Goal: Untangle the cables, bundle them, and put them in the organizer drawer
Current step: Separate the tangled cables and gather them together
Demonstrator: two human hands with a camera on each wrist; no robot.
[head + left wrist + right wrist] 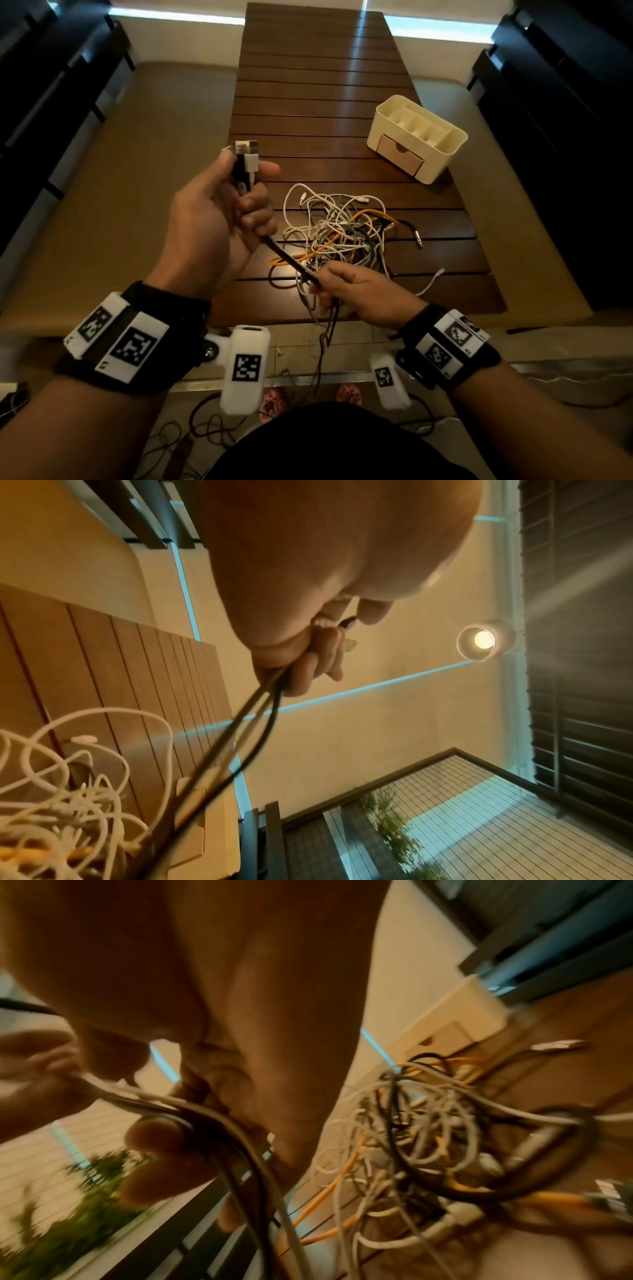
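Nearest, right hand (346, 291) in a pinching grip on the pulled-out cables (291, 262), slack dangling off the worktop (308, 85) edge toward the floor. Above it, left hand (219, 219) fisted round the same strands just under their USB plugs (246, 148). Beyond, tangle (342, 233) heaped mid-worktop; farther right, organizer (416, 137), drawer (399, 156) not yet opened. Risks, likely: pulling taut and cinching knots, dragging the heap off, snagging the dangling slack.

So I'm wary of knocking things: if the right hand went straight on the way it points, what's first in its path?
Probably the tangled cable pile, just beyond the right hand on the table; depth is unclear.
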